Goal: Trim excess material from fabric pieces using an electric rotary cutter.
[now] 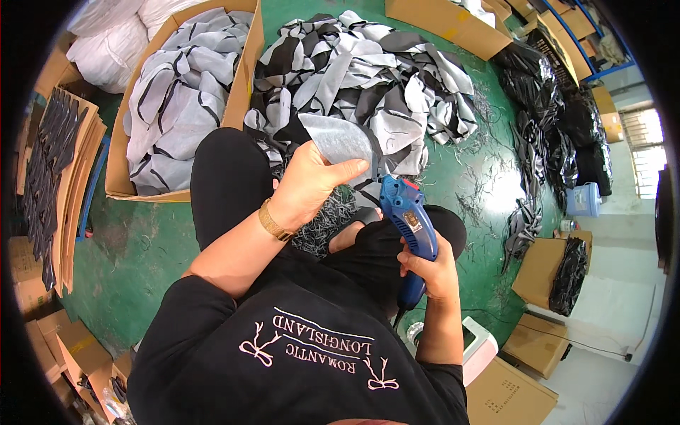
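Observation:
My left hand [312, 183] is closed on a grey fabric piece [338, 140] with a dark edge strip, thumb pressed on top. In my right hand [433, 270] are blue electric scissors [411, 218], gripped round the handle. Their head meets the fabric's edge just right of my left thumb; the blades themselves are hard to make out. Beyond my hands a large heap of grey and black fabric pieces [397, 127] lies on the floor. Thin dark trimmings [322, 230] are piled between my legs, below the held piece.
A cardboard box [241, 74] full of similar pieces stands at the left of the heap. Another carton [446, 28] is at the back. Black plastic bags [528, 78] and a blue bucket [584, 200] line the right. Trimmings litter the green floor [489, 191]. A white stool-like object [480, 350] is beside my right arm.

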`<state>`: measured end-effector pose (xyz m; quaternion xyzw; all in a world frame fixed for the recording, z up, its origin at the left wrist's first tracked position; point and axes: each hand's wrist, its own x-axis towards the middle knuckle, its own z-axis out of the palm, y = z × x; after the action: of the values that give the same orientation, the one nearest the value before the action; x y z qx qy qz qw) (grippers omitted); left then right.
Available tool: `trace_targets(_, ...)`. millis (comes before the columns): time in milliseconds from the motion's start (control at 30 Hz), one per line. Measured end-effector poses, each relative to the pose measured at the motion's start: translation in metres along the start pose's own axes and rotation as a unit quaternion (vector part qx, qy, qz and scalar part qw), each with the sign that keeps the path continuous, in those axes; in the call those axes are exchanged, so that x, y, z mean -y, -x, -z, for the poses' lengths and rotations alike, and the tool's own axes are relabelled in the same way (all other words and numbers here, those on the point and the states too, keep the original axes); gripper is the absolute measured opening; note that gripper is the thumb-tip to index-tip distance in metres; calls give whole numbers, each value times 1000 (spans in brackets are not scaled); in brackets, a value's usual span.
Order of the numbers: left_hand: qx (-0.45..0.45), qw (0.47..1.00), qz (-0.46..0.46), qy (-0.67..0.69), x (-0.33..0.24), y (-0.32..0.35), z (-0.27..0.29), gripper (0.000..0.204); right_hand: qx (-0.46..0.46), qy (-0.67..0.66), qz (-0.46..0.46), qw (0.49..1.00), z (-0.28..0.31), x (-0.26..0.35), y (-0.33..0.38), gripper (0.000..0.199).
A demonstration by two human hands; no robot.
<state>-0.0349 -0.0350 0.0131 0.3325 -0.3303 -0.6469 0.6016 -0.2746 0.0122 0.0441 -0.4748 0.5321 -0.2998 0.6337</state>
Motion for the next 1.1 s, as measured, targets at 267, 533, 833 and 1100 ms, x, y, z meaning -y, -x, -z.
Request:
trace_targets(267,20,1000,-2,-18,3,5,-5,22,-30,-15,51,998,-4,13,-13,34)
trace_targets(533,-16,999,31,36,3,9,-15,20,-66,36,127,989,-24,35,-40,40)
trace_targets(833,-49,998,-33,19,-2,1,-5,22,-22,27,52,998,-2,13,-5,34)
trace_targets(1100,-49,994,-71,-68,-1,2,-4,22,-16,92,26,995,2,8,0,42)
